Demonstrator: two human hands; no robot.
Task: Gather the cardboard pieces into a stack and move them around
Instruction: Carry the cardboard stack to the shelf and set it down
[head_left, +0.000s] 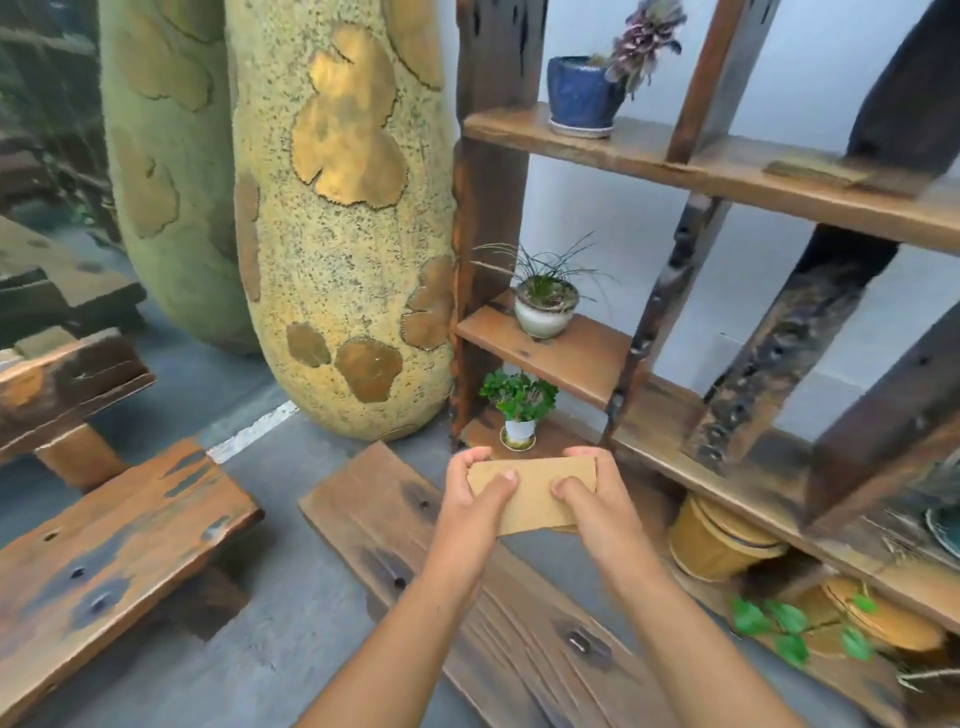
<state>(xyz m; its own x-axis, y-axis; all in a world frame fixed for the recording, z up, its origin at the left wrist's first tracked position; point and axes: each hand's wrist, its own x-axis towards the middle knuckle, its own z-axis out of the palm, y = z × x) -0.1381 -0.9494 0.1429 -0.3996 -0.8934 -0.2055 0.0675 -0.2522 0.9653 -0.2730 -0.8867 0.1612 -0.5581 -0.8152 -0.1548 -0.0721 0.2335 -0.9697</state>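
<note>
A stack of tan cardboard pieces (535, 486) is held flat in the air in front of me, above a long wooden plank (395, 519) on the floor. My left hand (475, 499) grips the stack's left end, thumb on top and fingers curled over the far edge. My right hand (592, 499) grips the right end the same way. A lower piece peeks out under the stack's near right corner. How many pieces are in the stack I cannot tell.
A dark wooden shelf unit (675, 166) stands ahead and right, holding a blue pot (582, 93), a grey pot with grass (545, 312), a small white pot (519, 428) and yellow jars (722, 540). A big speckled column (343, 234) rises at left. Wooden benches (114, 540) sit lower left.
</note>
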